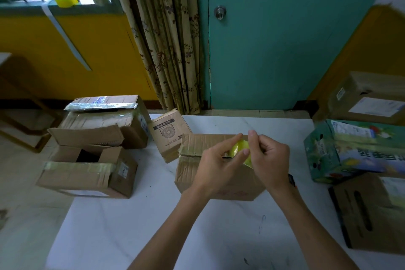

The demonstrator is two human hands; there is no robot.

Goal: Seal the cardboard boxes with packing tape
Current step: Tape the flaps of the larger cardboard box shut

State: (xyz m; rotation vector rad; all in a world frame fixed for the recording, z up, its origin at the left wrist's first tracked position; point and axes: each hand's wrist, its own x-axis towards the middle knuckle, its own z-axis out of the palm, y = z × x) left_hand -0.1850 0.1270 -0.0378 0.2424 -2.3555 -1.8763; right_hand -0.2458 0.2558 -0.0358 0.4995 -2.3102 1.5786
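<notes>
Cartons sit at your far left: an open box [87, 169] with its flaps up, by the left edge of the white table [153, 215]. A small printed carton [167, 136] leans just behind the centre box [197, 173].

That centre box lies with its long axis running left to right across your view. The dark gap between its top flaps runs the same way and shows just left of your left hand [215, 166].

Your left hand curls round the yellow tape roll [240, 149], index finger stretched over its top. The roll is held just above the box, over the right half of that seam. Your right hand [269, 158] is on the roll's other side, thumb up and fingers bent, pinching at its rim; you are probably working the tape end free.

Farther right, a green printed box [350, 151] stands well apart.

The seam runs away to the left from the roll, so your left hand is the nearer one to press the strip down along it.
</notes>
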